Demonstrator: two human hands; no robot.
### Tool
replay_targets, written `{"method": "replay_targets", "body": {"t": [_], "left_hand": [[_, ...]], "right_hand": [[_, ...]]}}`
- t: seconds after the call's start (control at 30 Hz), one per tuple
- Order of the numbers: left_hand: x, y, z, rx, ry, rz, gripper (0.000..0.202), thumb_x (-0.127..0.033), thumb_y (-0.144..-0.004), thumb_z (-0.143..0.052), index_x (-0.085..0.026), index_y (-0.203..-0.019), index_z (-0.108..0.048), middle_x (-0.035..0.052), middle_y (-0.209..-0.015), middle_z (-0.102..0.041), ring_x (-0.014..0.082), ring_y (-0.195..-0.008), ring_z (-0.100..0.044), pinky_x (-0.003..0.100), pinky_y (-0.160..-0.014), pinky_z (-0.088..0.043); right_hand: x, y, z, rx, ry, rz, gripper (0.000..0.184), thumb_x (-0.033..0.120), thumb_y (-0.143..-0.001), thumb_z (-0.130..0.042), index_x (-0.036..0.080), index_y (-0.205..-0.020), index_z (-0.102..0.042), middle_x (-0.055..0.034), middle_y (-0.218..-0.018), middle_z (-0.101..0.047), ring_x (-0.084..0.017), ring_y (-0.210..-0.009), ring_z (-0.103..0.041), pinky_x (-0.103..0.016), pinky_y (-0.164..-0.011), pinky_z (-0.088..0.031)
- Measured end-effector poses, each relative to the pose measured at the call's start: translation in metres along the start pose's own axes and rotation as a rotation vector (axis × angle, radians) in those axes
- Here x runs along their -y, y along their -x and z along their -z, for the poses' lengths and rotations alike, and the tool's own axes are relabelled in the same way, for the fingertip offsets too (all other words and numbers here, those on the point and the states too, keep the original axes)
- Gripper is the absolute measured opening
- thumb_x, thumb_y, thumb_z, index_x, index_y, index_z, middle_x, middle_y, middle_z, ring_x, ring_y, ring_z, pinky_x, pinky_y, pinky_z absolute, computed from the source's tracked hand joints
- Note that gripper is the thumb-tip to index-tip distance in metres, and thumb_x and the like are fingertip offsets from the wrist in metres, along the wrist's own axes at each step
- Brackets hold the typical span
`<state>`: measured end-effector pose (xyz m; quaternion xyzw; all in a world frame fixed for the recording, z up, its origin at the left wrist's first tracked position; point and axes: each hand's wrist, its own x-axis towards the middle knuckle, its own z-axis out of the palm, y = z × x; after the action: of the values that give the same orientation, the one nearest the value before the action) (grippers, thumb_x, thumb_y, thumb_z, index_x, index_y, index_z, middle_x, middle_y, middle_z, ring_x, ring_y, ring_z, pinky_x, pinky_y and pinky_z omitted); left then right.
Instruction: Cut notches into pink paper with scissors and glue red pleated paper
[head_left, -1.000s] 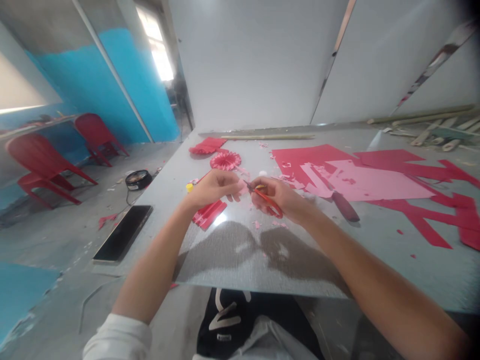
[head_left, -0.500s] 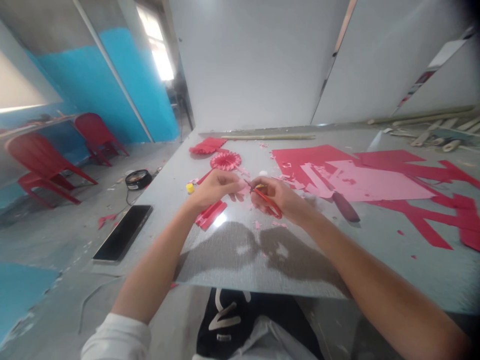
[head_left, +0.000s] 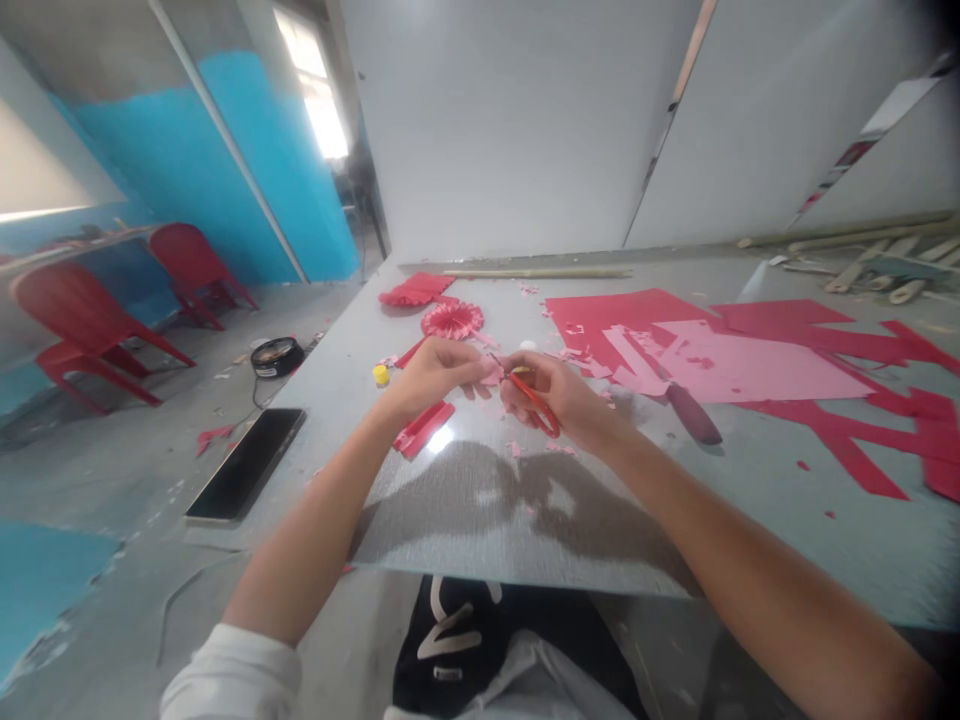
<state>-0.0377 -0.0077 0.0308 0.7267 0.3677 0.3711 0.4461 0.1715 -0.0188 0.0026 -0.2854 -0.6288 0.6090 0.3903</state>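
My left hand (head_left: pixel 433 375) is closed in a pinch on a small pink paper piece (head_left: pixel 491 374) above the grey table (head_left: pixel 480 520). My right hand (head_left: pixel 561 395) is wrapped round red-handled scissors (head_left: pixel 534 400), whose blades point at the pink piece. Small pink scraps (head_left: pixel 514 449) lie on the table just under both hands. Folded red paper strips (head_left: pixel 424 428) rest beneath my left wrist.
A red paper rosette (head_left: pixel 451 320) and a pleated red fan (head_left: pixel 412 291) lie behind my hands. Large red and pink sheets (head_left: pixel 720 365) cover the right side, with a dark-handled knife (head_left: pixel 691 413) on them. A phone (head_left: pixel 246 464), a yellow cap (head_left: pixel 381 375), red chairs (head_left: pixel 90 330).
Both hands have stayed nearly in place; the scissors and pink piece shifted slightly as the cutting goes on.
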Motion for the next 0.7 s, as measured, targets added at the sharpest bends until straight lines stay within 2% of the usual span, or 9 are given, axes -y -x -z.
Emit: {"method": "replay_targets", "body": {"t": [0.27, 0.4, 0.7], "left_hand": [[0.0006, -0.0001, 0.0002, -0.003, 0.012, -0.001, 0.033, -0.042, -0.087, -0.071, -0.011, -0.075, -0.076, 0.0100, -0.073, -0.074, 0.0141, -0.067, -0.067, 0.024, -0.064, -0.055], [0.0009, -0.0002, -0.0002, 0.004, 0.021, 0.006, 0.034, -0.043, -0.087, -0.071, -0.012, -0.075, -0.076, 0.0097, -0.072, -0.074, 0.0135, -0.065, -0.066, 0.024, -0.063, -0.054], [0.0012, -0.0002, -0.0021, -0.019, 0.022, 0.002, 0.033, -0.042, -0.086, -0.071, -0.012, -0.073, -0.075, 0.0093, -0.071, -0.073, 0.0138, -0.065, -0.067, 0.025, -0.063, -0.054]], "right_hand": [[0.0033, 0.0012, -0.0046, -0.009, -0.043, 0.010, 0.035, 0.043, -0.080, -0.077, 0.022, -0.092, -0.053, 0.0053, -0.065, -0.056, -0.007, -0.051, -0.043, -0.023, -0.046, -0.033], [0.0011, 0.0010, -0.0039, 0.007, -0.059, 0.032, 0.033, 0.041, -0.080, -0.077, 0.022, -0.094, -0.054, 0.0047, -0.066, -0.057, -0.008, -0.052, -0.045, -0.023, -0.046, -0.034], [-0.0017, -0.0003, -0.0029, 0.000, -0.061, 0.041, 0.033, 0.044, -0.082, -0.075, 0.023, -0.095, -0.054, 0.0048, -0.066, -0.055, -0.008, -0.050, -0.044, -0.024, -0.045, -0.033]]}}
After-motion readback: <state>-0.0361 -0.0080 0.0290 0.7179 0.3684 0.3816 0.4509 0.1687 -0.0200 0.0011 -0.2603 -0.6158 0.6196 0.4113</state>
